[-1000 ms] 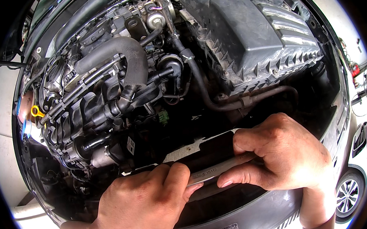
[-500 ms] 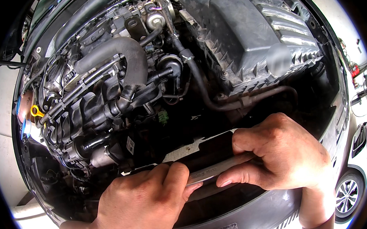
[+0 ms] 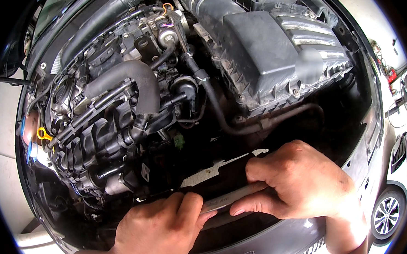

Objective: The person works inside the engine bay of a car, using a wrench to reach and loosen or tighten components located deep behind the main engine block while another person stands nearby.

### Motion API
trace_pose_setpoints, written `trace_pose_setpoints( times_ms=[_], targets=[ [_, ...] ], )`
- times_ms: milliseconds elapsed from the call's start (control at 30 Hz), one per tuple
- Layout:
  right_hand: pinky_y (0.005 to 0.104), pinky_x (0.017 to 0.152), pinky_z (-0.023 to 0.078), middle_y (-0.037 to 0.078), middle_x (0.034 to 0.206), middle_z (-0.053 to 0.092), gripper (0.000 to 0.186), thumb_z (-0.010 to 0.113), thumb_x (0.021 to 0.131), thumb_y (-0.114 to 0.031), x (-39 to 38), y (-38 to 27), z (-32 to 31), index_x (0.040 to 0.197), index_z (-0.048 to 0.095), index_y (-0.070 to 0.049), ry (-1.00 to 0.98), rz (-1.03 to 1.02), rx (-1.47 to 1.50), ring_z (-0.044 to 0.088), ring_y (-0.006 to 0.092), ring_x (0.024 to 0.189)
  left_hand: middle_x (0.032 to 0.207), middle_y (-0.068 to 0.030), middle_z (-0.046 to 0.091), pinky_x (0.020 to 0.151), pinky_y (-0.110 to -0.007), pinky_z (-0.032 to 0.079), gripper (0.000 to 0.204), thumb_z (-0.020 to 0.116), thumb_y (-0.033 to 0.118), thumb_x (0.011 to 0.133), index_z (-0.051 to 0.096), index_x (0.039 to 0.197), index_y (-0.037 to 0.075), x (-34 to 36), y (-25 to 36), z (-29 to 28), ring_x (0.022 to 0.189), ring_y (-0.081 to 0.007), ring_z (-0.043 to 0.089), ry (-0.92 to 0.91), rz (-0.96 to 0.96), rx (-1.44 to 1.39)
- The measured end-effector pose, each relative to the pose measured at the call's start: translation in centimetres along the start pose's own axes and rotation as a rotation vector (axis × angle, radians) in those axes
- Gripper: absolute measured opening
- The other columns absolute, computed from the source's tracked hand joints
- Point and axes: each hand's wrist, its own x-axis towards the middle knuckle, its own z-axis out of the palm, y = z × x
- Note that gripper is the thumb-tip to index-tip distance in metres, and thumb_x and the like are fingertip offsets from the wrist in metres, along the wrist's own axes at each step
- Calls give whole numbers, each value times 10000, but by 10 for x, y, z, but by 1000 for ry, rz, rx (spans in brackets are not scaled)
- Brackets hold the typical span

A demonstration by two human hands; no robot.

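A flat grey metal bar (image 3: 227, 196), like a wrench, lies across the front of the engine bay between my two hands. My left hand (image 3: 159, 226) grips its left end with curled fingers at the lower middle. On the right end my right hand (image 3: 297, 182) is closed, fingers bent over the bar and thumb along its near side. Both ends of the bar are hidden by the hands. Behind them a dark gap opens down to a pale surface below, beside the engine (image 3: 101, 140) and above the grey front panel (image 3: 289, 237).
The black air filter box (image 3: 258, 47) fills the upper right, with a bent pipe (image 3: 226, 126) below it. A thick hose (image 3: 146, 85) arches over the engine, and a yellow dipstick loop (image 3: 44, 133) sits at left. Another car's wheel (image 3: 386, 215) shows at far right.
The engine bay and both hands sit somewhat lower in the picture, the right side shifted leftward, as if the view moved. The grip on the bar looks unchanged.
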Motion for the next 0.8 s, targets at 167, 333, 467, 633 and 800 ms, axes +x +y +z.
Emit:
trace_pose_setpoints(
  times_ms=[167,333,467,633,800],
  targets=[
    [416,471,411,107,551,509,472,818,794,-392,1,-3,-4,661,514,-57,-33,9,-23,554,353,512,731,-112,589,564,-381,509,215,654,254,941,539,908,75,0,0,-1,634,-299,628,15,16,14],
    [458,615,539,177,642,631,480,667,904,-443,2,-7,-13,755,602,9,-163,68,-65,666,385,655,745,-112,596,584,-386,519,209,659,252,934,549,941,74,1,2,-3,654,-306,636,-7,-3,8],
    [457,619,543,171,677,647,474,658,911,-439,3,-8,-13,774,604,11,-172,67,-57,671,379,663,750,-114,598,578,-378,520,207,660,247,932,548,937,74,2,2,-4,659,-306,641,-19,-7,1],
    [432,549,488,134,615,585,459,728,855,-433,1,-4,-7,727,572,-22,-89,38,-24,624,355,601,755,-114,598,572,-370,522,203,660,240,930,544,933,73,2,2,-5,657,-306,642,-43,-25,-11],
    [407,475,433,98,554,525,470,802,796,-427,0,-3,-5,669,539,-60,-8,2,-22,575,330,525,755,-111,599,567,-366,522,197,660,235,930,544,931,76,1,3,-6,652,-304,643,-50,-30,10]
  ],
)
